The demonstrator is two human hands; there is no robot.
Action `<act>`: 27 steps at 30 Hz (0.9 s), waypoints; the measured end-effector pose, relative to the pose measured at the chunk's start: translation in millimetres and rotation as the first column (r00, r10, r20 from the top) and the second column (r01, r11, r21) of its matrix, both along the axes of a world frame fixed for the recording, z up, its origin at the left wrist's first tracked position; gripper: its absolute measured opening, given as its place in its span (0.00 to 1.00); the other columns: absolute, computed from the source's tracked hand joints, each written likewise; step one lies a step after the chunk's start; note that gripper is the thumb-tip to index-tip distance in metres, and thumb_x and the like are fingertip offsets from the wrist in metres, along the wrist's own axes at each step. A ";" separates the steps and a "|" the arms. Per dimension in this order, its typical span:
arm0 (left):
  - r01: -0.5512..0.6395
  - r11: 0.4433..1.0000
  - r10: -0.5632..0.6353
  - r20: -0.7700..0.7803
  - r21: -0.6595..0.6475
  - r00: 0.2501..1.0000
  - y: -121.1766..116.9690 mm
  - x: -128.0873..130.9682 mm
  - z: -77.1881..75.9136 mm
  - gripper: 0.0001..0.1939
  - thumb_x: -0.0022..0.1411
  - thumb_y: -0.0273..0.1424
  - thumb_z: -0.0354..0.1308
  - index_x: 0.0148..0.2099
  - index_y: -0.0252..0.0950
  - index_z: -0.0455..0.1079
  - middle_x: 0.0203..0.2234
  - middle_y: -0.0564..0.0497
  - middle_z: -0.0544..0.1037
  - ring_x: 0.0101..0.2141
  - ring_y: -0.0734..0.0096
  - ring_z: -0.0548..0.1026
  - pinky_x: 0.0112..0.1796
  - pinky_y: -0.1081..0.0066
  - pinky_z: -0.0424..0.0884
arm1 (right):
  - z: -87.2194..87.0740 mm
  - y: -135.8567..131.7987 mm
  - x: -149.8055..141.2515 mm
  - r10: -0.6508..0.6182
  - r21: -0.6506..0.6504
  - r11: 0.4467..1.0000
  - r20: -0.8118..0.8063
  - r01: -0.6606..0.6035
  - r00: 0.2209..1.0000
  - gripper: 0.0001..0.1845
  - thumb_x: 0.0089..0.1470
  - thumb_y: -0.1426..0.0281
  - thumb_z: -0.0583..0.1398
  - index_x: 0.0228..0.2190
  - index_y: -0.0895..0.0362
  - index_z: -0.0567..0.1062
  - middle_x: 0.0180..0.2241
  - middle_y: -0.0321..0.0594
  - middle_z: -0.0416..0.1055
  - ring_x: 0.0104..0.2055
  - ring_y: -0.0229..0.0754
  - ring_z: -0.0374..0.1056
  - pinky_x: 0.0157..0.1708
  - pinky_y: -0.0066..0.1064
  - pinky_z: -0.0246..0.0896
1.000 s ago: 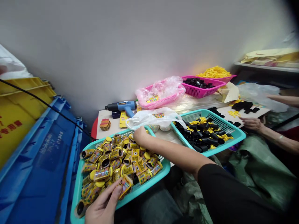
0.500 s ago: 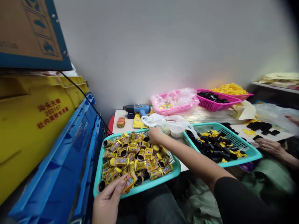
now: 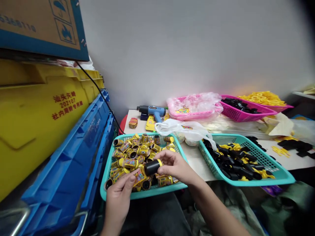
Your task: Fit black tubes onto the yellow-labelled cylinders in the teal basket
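Two hands are meeting over the near edge of the teal basket (image 3: pixel 107 195) of small yellow tubes (image 3: pixel 134 154). The right hand (image 3: pixel 173 165) is pinching a black tube (image 3: pixel 152 167) with a yellow end, holding it level just above the pile. A second ago this hand was stretched to the far corner of the basket, by the white plastic bag (image 3: pixel 183 130); it has since drawn back toward the body with the tube in its fingers. The left hand (image 3: pixel 120 193) is resting where it was, on the basket's front rim, its fingers closed around a yellow labelled tube (image 3: pixel 139 177) just below and left of the black one. So a piece has been picked and brought beside the one the left hand is gripping. To the right of the right hand a second teal basket (image 3: pixel 283 175) is holding black and yellow parts. Beyond both, a blue heat gun (image 3: pixel 154 111) is lying on the table.
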State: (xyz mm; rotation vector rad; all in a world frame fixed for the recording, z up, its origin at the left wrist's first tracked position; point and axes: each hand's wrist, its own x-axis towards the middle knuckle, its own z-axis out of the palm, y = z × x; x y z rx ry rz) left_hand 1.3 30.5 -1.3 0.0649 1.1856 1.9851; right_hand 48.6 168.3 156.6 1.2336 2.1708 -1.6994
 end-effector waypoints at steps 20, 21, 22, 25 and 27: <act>0.113 0.987 -0.148 0.358 0.118 0.922 0.3 -3.3 49.7 0.20 0.39 0.37 0.72 0.37 0.35 0.78 0.36 0.45 0.80 0.35 0.63 0.78 0.33 0.74 0.76 | -24.0 -6.8 23.9 0.038 -0.170 0.984 -0.128 -0.060 0.991 0.22 0.50 0.56 0.64 0.42 0.57 0.72 0.40 0.39 0.65 0.35 0.32 0.63 0.34 0.24 0.60; 0.094 0.988 -0.134 0.375 0.124 0.917 -0.5 -1.7 53.1 0.19 0.41 0.36 0.71 0.37 0.35 0.77 0.35 0.46 0.80 0.33 0.65 0.78 0.32 0.75 0.75 | -28.2 -9.7 23.8 -0.021 -0.277 0.961 -0.114 -0.011 0.993 0.23 0.51 0.55 0.63 0.44 0.57 0.70 0.39 0.39 0.65 0.34 0.32 0.64 0.33 0.23 0.60; 0.085 0.988 -0.130 0.385 0.131 0.914 -1.2 -0.3 56.0 0.18 0.41 0.36 0.71 0.37 0.34 0.77 0.35 0.46 0.80 0.32 0.67 0.78 0.32 0.74 0.75 | -32.1 -13.1 23.7 -0.072 -0.373 0.927 -0.095 0.032 0.993 0.25 0.51 0.54 0.63 0.46 0.57 0.69 0.37 0.39 0.66 0.33 0.33 0.64 0.31 0.23 0.60; 0.088 0.986 -0.135 0.382 0.139 0.914 -4.0 1.8 58.9 0.18 0.41 0.36 0.71 0.35 0.34 0.77 0.35 0.46 0.80 0.32 0.65 0.78 0.33 0.72 0.76 | -38.4 -22.7 24.1 -0.109 -0.466 0.883 -0.083 0.058 0.991 0.29 0.47 0.52 0.65 0.44 0.58 0.68 0.34 0.38 0.68 0.32 0.33 0.65 0.30 0.23 0.60; 0.106 0.986 -0.143 0.325 0.129 0.935 -6.1 0.5 53.5 0.16 0.43 0.37 0.70 0.35 0.34 0.77 0.35 0.46 0.80 0.35 0.62 0.78 0.36 0.70 0.76 | -35.6 -23.8 23.3 -0.030 -0.366 0.931 -0.073 0.001 0.997 0.27 0.48 0.52 0.64 0.43 0.58 0.68 0.35 0.38 0.68 0.32 0.33 0.65 0.32 0.24 0.61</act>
